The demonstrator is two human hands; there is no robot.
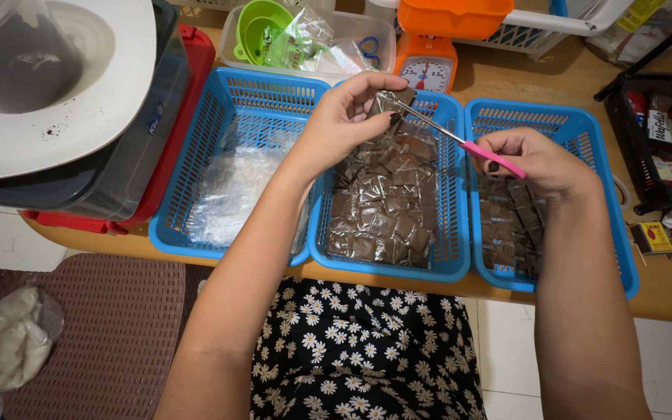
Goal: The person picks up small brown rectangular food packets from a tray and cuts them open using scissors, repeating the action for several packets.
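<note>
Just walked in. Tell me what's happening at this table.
A person sits at a wooden table with three blue baskets in a row. The left hand holds up a small clear packet of dark stuff over the middle basket, which is full of such packets. The right hand works pink-handled scissors, tips at the packet. The right basket holds more packets, the left basket clear plastic.

small clear packet (390, 101) | brown contents | held above middle basket | pink-handled scissors (468, 145) | blades at packet
</note>
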